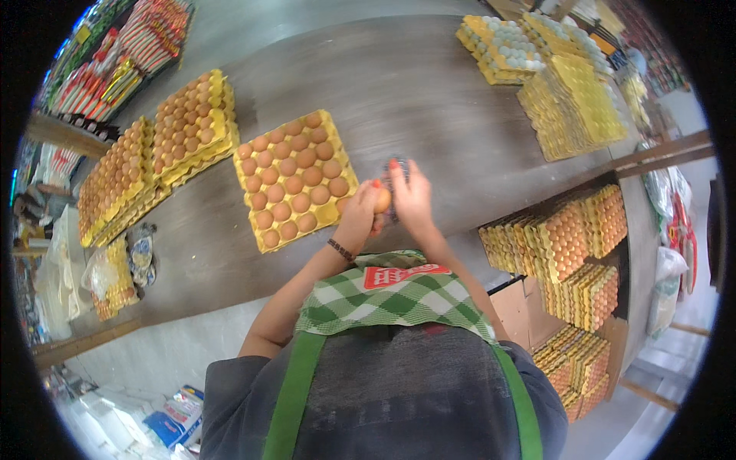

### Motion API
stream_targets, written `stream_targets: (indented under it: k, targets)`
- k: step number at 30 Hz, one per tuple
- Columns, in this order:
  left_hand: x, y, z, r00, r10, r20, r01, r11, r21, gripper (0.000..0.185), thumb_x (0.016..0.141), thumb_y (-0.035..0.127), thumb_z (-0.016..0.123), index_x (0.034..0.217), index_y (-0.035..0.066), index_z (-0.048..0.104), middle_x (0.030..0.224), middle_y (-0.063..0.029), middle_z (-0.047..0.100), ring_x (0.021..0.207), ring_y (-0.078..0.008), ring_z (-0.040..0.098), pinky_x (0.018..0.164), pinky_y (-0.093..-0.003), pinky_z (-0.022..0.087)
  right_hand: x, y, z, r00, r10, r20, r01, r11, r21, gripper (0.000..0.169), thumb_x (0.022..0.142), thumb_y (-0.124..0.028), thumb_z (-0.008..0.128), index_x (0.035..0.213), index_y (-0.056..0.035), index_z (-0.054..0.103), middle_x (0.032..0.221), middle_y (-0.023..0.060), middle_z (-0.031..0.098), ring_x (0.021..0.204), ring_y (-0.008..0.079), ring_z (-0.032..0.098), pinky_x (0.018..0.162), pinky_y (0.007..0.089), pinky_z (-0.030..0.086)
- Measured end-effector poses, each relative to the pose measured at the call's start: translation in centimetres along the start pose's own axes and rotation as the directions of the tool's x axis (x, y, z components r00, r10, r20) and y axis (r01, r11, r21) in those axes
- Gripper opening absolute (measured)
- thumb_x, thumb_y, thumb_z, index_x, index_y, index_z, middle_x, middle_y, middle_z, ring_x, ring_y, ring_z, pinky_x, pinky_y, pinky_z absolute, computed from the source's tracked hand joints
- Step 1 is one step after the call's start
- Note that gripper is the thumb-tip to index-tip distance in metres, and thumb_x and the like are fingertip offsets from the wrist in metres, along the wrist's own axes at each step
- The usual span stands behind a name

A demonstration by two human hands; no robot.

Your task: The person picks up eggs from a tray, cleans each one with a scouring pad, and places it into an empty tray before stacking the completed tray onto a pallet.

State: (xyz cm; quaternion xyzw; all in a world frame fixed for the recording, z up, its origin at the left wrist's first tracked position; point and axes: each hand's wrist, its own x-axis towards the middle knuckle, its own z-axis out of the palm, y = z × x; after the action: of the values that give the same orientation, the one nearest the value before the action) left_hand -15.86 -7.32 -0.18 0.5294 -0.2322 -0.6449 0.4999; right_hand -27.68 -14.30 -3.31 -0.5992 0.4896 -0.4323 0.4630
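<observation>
My left hand [361, 210] holds a brown egg [381, 200] just past the right edge of a yellow egg tray [329, 214]. Facing it, my right hand [412, 192] grips a dark, mesh-like pad [397, 172], blurred, close against the egg. What the pad is made of, I cannot tell. Rows of brown eggs [294, 184] fill most of the tray, which lies flat on the grey tabletop [379, 103]. One cup near its lower right corner shows bare yellow, and the egg beside that is partly covered by my left hand.
Stacked trays of brown eggs [187, 123] stand at the left, near a plastic-wrapped tray [112, 282]. Pale eggs in trays [503, 46] and a stack of yellow trays [569, 109] are at the far right. More egg trays [566, 241] fill shelves below the table's right side.
</observation>
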Motion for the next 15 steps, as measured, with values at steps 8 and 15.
stream_targets:
  k: [8, 15]
  targets:
    - [-2.0, -4.3, -8.7, 0.842, 0.537, -0.055, -0.239, 0.462, 0.854, 0.031, 0.093, 0.015, 0.059, 0.123, 0.010, 0.056, 0.108, -0.0157, 0.052, 0.095, -0.0307, 0.060, 0.071, -0.0406, 0.054, -3.0, 1.7, -1.0, 0.957, 0.204, 0.208, -0.256, 0.929, 0.267, 0.039, 0.101, -0.036, 0.055, 0.111, 0.0019, 0.058, 0.092, 0.0098, 0.069, 0.071, 0.0133, 0.066, 0.062, 0.0273, 0.053]
    - [-1.0, -4.8, -10.6, 0.840, 0.543, -0.010, -0.102, 0.177, 0.979, 0.030, 0.089, 0.017, 0.064, 0.116, 0.007, 0.056, 0.114, -0.0175, 0.053, 0.094, -0.0404, 0.060, 0.080, -0.0492, 0.051, -2.8, 1.6, -0.2, 0.942, 0.197, 0.272, -0.265, 0.934, 0.241, 0.039, 0.102, -0.036, 0.055, 0.116, 0.0002, 0.057, 0.094, 0.0106, 0.069, 0.072, 0.0141, 0.067, 0.063, 0.0274, 0.053]
